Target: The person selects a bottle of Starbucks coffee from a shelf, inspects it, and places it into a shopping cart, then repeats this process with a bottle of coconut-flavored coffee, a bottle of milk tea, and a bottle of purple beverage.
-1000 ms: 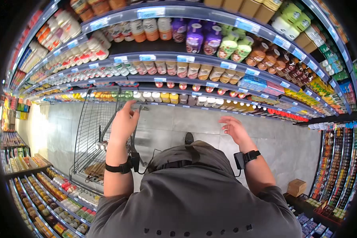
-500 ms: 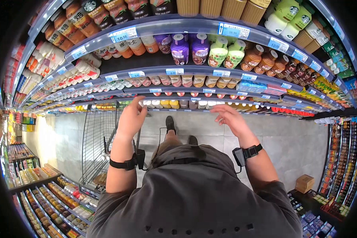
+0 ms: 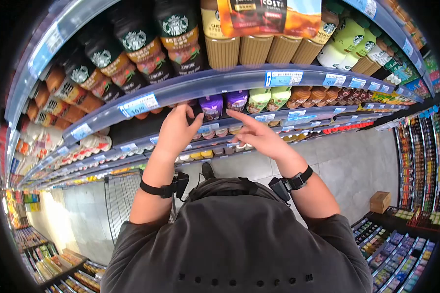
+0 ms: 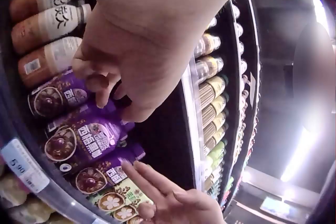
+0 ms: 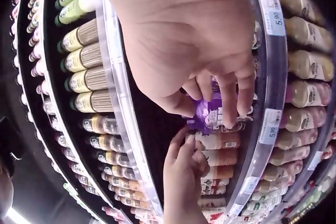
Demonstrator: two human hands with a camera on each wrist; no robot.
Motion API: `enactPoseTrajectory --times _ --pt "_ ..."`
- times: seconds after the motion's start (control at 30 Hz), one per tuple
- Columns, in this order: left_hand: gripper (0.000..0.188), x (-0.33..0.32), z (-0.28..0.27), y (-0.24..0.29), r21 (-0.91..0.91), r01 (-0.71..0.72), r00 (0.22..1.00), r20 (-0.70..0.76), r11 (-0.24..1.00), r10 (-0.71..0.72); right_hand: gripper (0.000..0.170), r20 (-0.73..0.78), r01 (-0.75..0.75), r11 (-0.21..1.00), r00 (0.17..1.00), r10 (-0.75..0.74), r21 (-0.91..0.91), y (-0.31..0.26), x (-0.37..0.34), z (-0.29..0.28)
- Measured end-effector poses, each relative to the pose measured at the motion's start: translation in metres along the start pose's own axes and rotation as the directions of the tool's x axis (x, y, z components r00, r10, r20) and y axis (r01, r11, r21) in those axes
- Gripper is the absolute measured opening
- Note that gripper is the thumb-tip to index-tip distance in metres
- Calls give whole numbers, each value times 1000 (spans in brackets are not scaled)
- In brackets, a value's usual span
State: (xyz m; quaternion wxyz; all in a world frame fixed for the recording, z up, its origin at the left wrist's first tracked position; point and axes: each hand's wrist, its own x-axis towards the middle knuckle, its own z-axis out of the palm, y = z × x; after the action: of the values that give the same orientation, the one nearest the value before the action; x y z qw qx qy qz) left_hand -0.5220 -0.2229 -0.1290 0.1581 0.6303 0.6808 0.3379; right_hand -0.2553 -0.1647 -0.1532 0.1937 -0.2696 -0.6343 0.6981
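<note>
Purple-labelled drink bottles stand in a row on a shelf just past my hands. My left hand is at the shelf's front, left of these bottles, with loosely bent fingers. In the left wrist view its thumb and fingertips overlap the caps of the purple bottles. My right hand reaches in from the right, index finger extended toward the other purple bottle. The right wrist view shows its spread fingers in front of a purple bottle. Neither hand grips anything.
Above runs a shelf edge with price labels, carrying dark coffee bottles and ribbed tan bottles. A Costa sign hangs in front. Green bottles neighbour the purple ones. A wire shopping cart stands at left, a cardboard box at right.
The view has come closer to the shelves. Both hands have moved forward and inward, from above the floor and lower shelves up to the purple bottles. The cart now sits farther back.
</note>
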Motion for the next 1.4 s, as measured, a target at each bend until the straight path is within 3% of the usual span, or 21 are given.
enactPoseTrajectory --times 0.03,0.1,0.17,0.27,0.4,0.57,0.6,0.73,0.87,0.93,1.07,1.23,1.33,1.4 --pt "33 9 0 0 49 37 998 54 998 -40 67 14 34 999 999 -34 -35 -4 7 2" --pt "36 23 5 -2 85 -113 993 27 990 111 73 -10 8 998 1000 -9 -70 -10 18 5" --pt "39 34 5 2 99 -112 991 81 989 104 74 -41 47 998 998 -49 -45 -5 28 6" --pt "41 47 13 -3 118 -318 947 -12 941 322 76 -47 46 998 998 -48 -52 -8 35 7" --pt "41 54 15 -1 95 -372 927 -16 923 375 78 -20 51 994 998 -53 -99 -12 34 9" --pt "51 41 6 14 82 -321 946 64 943 317 80 7 7 993 1000 -7 -117 -22 21 11" --pt "53 36 5 16 137 -377 926 29 916 377 80 19 9 993 1000 -7 -118 -21 19 11" --pt "47 9 4 21 184 -291 957 55 939 285 81 70 54 994 996 -48 -98 -15 11 15" --pt "40 -29 -4 43 164 -268 956 -77 949 283 80 142 107 989 986 -92 -105 -16 -1 24" --pt "39 -55 -8 56 169 -196 974 -77 966 211 80 193 184 976 968 -161 -112 -10 -4 30" --pt "39 -106 -8 68 125 -94 991 -82 988 105 82 298 137 979 951 -88 -148 22 -11 45" --pt "42 -170 -22 89 96 70 993 -104 993 -60 79 399 127 983 901 -169 130 68 -26 87" --pt "38 -203 -35 95 52 136 966 -227 989 -121 84 520 77 954 849 89 -289 57 -33 104" --pt "35 -221 -47 95 5 165 946 -285 986 -157 83 572 100 970 819 47 -222 65 -34 124"
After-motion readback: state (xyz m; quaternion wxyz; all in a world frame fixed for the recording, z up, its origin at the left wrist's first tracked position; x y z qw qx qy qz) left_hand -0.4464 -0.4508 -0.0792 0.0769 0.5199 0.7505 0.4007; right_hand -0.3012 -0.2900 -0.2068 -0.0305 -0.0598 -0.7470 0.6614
